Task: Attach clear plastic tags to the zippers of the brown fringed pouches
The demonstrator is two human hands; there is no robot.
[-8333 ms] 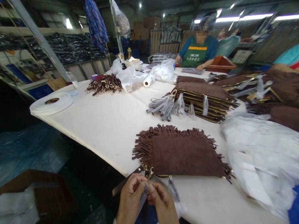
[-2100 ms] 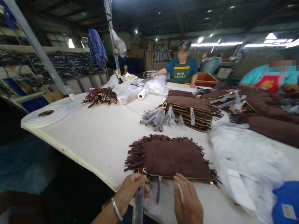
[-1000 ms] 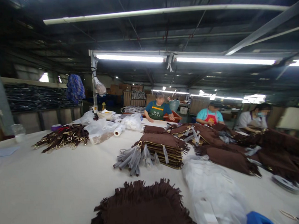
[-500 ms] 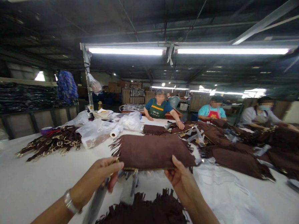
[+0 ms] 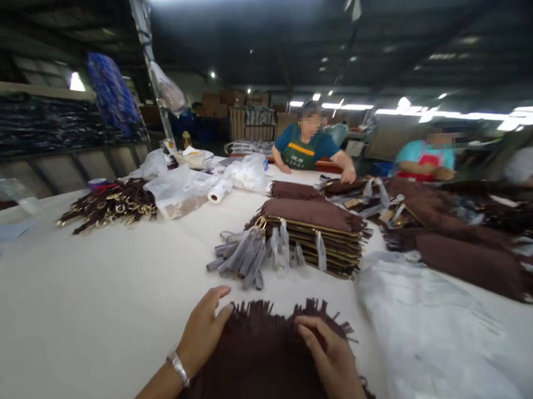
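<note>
A dark brown fringed piece (image 5: 261,366), like a suede bag, lies in front of me with its fringe toward the far side. My left hand (image 5: 206,328) is at its upper left corner, thumb and fingers apart, holding nothing. Over its right part, my right hand (image 5: 331,357) has loosely bent fingers at the fringe, with a gap between thumb and forefinger. Beyond them sits a stack of brown zippered pouches (image 5: 312,221) with gold zips. Grey plastic-wrapped straps (image 5: 245,254) fan out from the stack's left side.
White plastic bags (image 5: 429,328) lie at right on the white table (image 5: 120,302). Brown straps with gold hardware (image 5: 115,204) are heaped at left, near a clear bag (image 5: 179,189) and a white roll (image 5: 219,190). Across the table, a co-worker (image 5: 308,144) reaches toward brown pieces.
The brown pouch held in both hands has been let go and now lies on the stack. Both hands have come down and back to the fringed piece in front. The view has tilted downward.
</note>
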